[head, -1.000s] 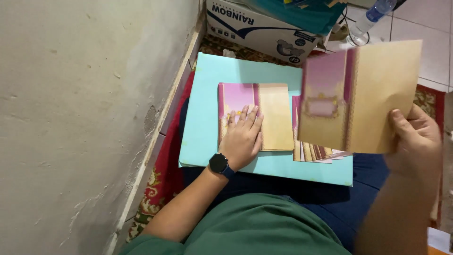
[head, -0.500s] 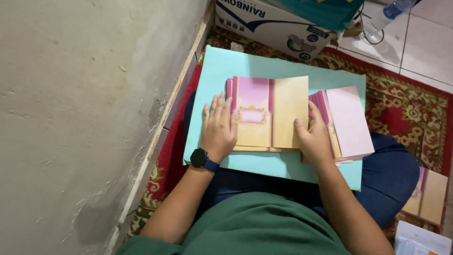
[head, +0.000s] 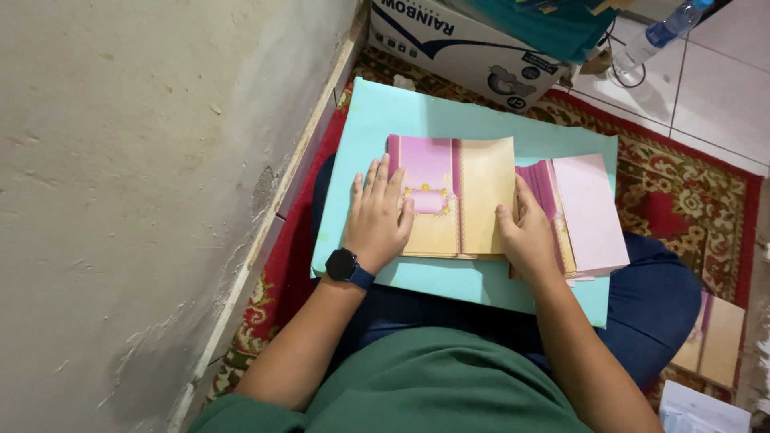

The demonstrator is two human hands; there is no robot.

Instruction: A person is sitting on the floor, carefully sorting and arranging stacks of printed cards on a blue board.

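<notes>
A turquoise board (head: 417, 120) rests across my lap. On it lies a stack of folded pink and tan cards (head: 461, 188) with a gold ornament on the pink panel. My left hand (head: 377, 216), with a dark watch at the wrist, lies flat on the stack's left side. My right hand (head: 529, 232) presses on the stack's right edge, fingers flat. To the right of it sits a second pile of cards (head: 581, 208) with a plain pink sheet on top.
A rough plaster wall (head: 144, 184) runs along my left. A white cardboard box (head: 465, 48) stands beyond the board, a plastic bottle (head: 662, 32) on the tiled floor at upper right. More cards (head: 714, 341) lie on the patterned red rug (head: 682, 184) at lower right.
A second ago my right hand held an open card up in the air. The card now lies on the left stack, with both hands flat on it.
</notes>
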